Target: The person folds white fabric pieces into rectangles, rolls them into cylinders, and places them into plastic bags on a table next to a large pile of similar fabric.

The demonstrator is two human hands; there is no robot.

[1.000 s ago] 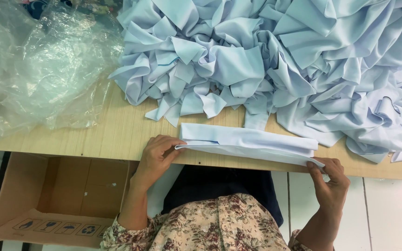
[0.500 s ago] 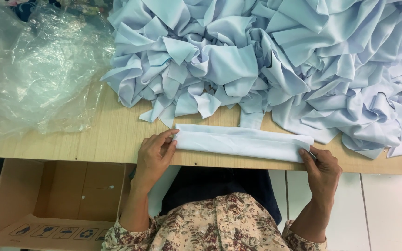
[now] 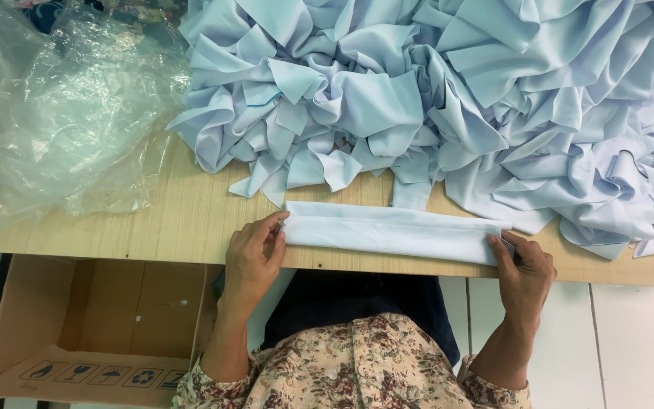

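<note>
Wooden table (image 3: 191, 212) carries a folded pale-blue strip (image 3: 391, 231) at its near edge, left hand (image 3: 255, 254) pinching one end and right hand (image 3: 525, 266) the other, while a big unfolded heap (image 3: 448, 98) waits beyond.

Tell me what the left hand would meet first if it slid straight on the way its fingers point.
The left hand already touches the folded strip; straight on, probably bare table, then the crumpled cloth heap.
</note>
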